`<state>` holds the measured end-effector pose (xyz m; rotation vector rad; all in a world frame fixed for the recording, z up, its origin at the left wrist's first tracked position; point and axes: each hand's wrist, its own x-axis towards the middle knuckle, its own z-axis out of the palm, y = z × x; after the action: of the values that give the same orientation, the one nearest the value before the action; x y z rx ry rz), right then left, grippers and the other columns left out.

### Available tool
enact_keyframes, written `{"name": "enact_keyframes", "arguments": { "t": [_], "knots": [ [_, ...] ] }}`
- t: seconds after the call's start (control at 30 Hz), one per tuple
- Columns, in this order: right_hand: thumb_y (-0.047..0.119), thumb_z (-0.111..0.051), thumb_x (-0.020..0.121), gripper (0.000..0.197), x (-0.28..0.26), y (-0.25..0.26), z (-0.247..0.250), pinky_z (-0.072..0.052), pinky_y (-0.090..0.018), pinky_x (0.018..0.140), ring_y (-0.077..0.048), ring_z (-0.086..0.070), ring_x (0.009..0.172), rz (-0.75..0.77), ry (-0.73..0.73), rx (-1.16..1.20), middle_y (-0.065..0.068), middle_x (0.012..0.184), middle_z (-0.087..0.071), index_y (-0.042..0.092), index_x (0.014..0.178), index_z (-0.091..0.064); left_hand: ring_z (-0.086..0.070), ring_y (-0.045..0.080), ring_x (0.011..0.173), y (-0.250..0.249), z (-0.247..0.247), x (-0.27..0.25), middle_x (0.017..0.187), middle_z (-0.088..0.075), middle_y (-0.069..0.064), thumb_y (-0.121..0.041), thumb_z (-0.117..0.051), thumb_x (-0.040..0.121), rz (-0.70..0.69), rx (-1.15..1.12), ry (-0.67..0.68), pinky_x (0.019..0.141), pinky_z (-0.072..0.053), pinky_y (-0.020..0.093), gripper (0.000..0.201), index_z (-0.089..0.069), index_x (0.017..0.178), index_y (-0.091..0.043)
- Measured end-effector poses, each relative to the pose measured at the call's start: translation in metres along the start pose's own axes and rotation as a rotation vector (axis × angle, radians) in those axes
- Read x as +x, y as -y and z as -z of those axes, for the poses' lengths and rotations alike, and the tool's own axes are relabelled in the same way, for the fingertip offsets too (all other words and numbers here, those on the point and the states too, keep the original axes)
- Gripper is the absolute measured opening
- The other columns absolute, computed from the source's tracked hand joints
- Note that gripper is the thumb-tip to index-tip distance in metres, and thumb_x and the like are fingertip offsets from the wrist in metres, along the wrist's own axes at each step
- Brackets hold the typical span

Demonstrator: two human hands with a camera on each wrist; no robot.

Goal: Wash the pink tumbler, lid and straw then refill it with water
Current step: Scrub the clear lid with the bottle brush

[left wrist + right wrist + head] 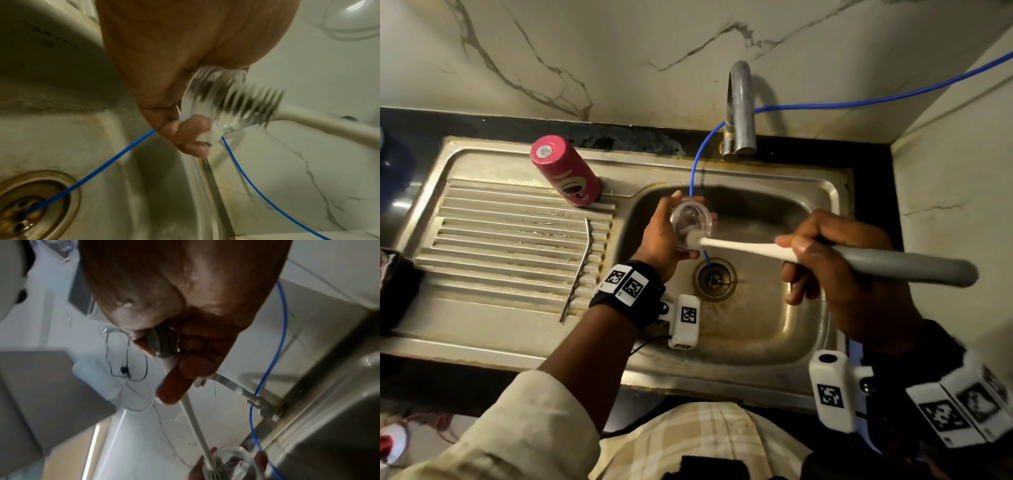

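Note:
My left hand [671, 233] grips the clear round lid [690, 221] over the sink basin, its open side turned right. My right hand [835, 260] holds a long brush [750, 246] by its grey handle, and the bristle head is inside the lid. The left wrist view shows the lid [205, 104] and blurred bristles [255, 104] beside my fingers [191, 134]. In the right wrist view the brush shaft [191, 412] runs down into the lid [234, 462]. The pink tumbler [566, 171] stands upside down on the drainboard. The metal straw [580, 267] lies on the ridges.
The steel sink [822, 192] has a drain [714, 279] with a blue hose [697, 161] running into it. A curved tap [739, 109] rises behind the basin. Dark objects sit at the left counter edge [393, 287].

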<state>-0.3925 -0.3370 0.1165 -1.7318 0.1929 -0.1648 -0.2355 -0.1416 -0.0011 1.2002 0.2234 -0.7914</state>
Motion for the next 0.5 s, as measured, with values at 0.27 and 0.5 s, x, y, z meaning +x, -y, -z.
{"name": "enact_keyframes", "arguments": {
  "t": [0.27, 0.5],
  "knots": [
    [0.018, -0.053, 0.101, 0.023, -0.001, 0.002, 0.004, -0.051, -0.021, 0.055, -0.021, -0.069, 0.058, 0.033, 0.067, -0.074, -0.011, 0.073, -0.070, 0.003, 0.089, -0.066, -0.067, 0.029, 0.081, 0.007, 0.001, -0.003, 0.126, -0.071, 0.023, -0.055, -0.040, 0.105, 0.044, -0.037, -0.007, 0.049, -0.046, 0.026, 0.054, -0.065, 0.132, -0.017],
    [0.029, -0.053, 0.101, 0.032, -0.003, -0.009, 0.000, -0.055, -0.032, 0.052, -0.019, -0.067, 0.056, 0.071, 0.049, -0.146, -0.009, 0.072, -0.068, 0.002, 0.089, -0.065, -0.067, 0.029, 0.080, 0.010, 0.003, -0.008, 0.118, -0.073, 0.021, -0.053, -0.038, 0.106, 0.033, -0.065, -0.044, 0.049, -0.045, 0.026, 0.052, -0.064, 0.131, -0.015]
  ]
}}
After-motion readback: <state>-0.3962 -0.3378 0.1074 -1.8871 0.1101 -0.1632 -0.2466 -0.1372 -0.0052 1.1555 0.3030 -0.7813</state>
